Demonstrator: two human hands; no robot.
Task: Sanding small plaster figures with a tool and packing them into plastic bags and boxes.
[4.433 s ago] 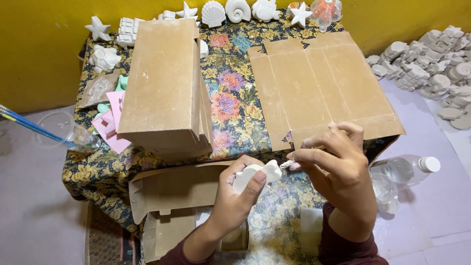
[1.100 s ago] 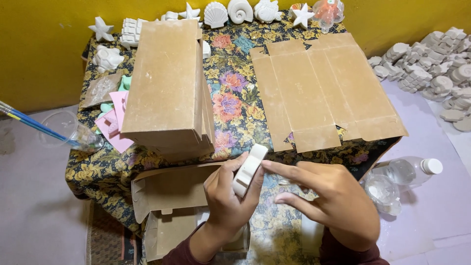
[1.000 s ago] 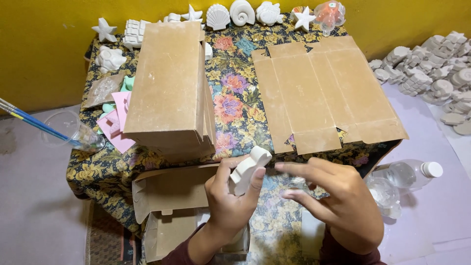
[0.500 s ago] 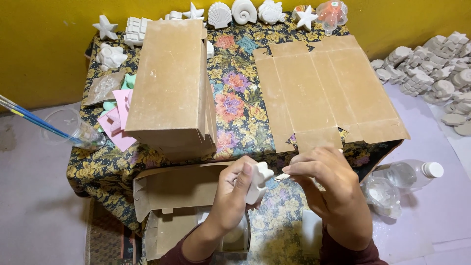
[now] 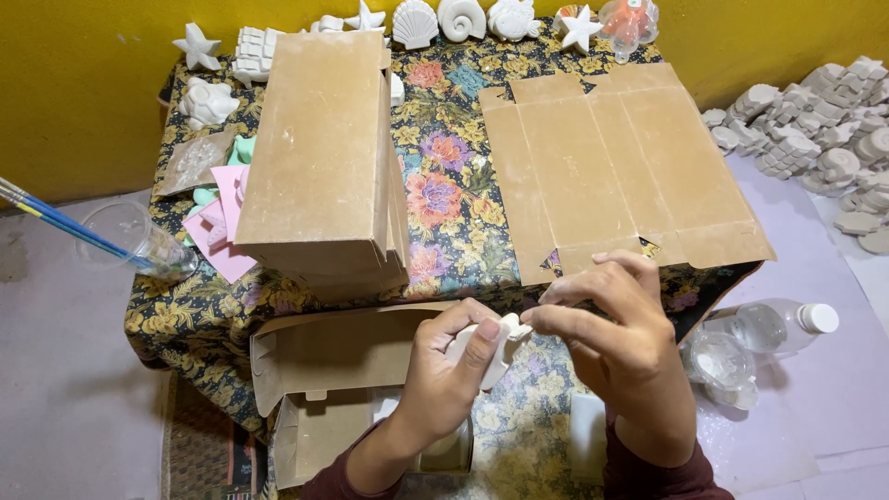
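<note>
My left hand (image 5: 446,370) grips a small white plaster figure (image 5: 498,341) just above the front edge of a low table covered by a floral cloth (image 5: 444,190). My right hand (image 5: 619,338) pinches the figure's right tip between thumb and fingers. Part of the figure is hidden by my fingers. An open brown cardboard box (image 5: 319,393) sits below my left hand, its flap raised towards the table.
A stack of folded brown boxes (image 5: 324,157) lies on the table's left, a flattened box (image 5: 620,171) on the right. White plaster shells and stars (image 5: 435,20) line the back. More casts (image 5: 815,139) pile on the floor right, beside a plastic bottle (image 5: 773,326). Cup with brushes (image 5: 130,243) left.
Both hands have turned the white figure over and drawn closer together. My right hand went from spread fingers beside it to pinching its tip.
</note>
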